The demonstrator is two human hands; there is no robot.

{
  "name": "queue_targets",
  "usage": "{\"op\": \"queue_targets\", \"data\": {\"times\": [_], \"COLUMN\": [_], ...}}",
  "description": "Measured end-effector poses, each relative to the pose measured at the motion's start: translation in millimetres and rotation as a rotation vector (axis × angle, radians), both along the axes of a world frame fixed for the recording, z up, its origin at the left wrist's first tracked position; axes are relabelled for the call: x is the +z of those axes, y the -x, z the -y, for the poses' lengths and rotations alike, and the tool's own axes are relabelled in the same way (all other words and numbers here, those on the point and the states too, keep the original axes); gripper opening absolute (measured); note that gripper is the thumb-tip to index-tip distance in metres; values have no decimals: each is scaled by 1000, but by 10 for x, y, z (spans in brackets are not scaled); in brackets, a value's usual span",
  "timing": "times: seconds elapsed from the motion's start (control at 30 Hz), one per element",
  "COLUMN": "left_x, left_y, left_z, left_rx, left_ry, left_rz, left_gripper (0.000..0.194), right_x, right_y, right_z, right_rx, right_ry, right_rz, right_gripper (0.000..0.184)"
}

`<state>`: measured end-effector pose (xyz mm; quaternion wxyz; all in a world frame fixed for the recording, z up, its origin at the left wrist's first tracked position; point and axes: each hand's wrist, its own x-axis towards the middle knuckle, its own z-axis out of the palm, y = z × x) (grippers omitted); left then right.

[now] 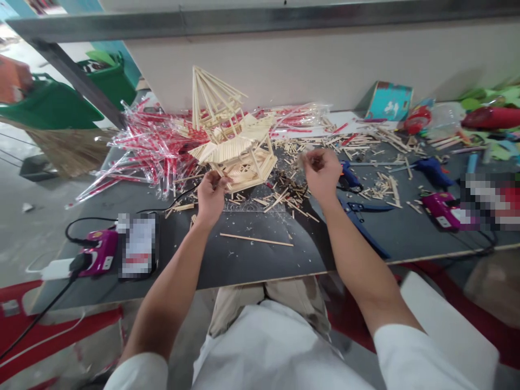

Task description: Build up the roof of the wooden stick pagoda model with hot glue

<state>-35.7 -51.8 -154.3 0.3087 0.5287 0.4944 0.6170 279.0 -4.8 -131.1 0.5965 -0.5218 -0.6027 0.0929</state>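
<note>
Left fingers (209,178) pinch the pavilion (233,149), unclear whether right fingers (311,171) meet; bin (117,81) holds scraps (100,57).

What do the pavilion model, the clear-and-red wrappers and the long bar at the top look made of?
Pavilion model: likely bare wood or bamboo; pale, matt sticks, no paint visible. Wrappers: probably thin glossy plastic film, see-through with bright glints. Bar: perhaps metal, judging by its grey, dull sheen.
</note>
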Motion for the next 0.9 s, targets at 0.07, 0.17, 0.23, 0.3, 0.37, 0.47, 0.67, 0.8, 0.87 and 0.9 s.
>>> {"op": "queue_targets", "data": {"times": [0.07, 0.17, 0.23, 0.3, 0.37, 0.47, 0.67, 0.8, 0.87, 0.9], "left_x": [-13, -22, -18, -8, 3, 15, 7, -10, -19, -22], "left_y": [3, 10, 13, 12, 3, -24, -65, -64, -64, -66], "left_z": [-3, -2, 2, 9, 18, 34, 63, 70, 69, 68], "left_rx": [-5, -8, -8, -6, -4, -12, -29, -28, -21, -16], "left_ry": [1, 3, 7, 10, 16, 40, 97, 105, 103, 103], "left_rz": [0, -4, -9, -15, -23, -37, -79, -104, -108, -108], "left_gripper": [20, 18, 18, 19, 19, 17, 13, 11, 12, 13], "right_x": [-29, -93, -133, -160, -174, -170, -8, 118, 134, 130], "right_y": [16, 50, 62, 59, 45, 34, 104, 145, 168, 186], "right_z": [-38, -122, -169, -196, -206, -195, -15, 178, 241, 261], "right_rx": [-50, -72, -71, -64, -48, -5, 271, 567, 685, 732], "right_ry": [-73, -95, -88, -71, -52, -10, 216, 377, 466, 509], "right_rz": [152, 261, 324, 379, 436, 499, 476, 485, 447, 419], "right_gripper": [11, 9, 10, 11, 12, 14, 30, 30, 31, 33]}}
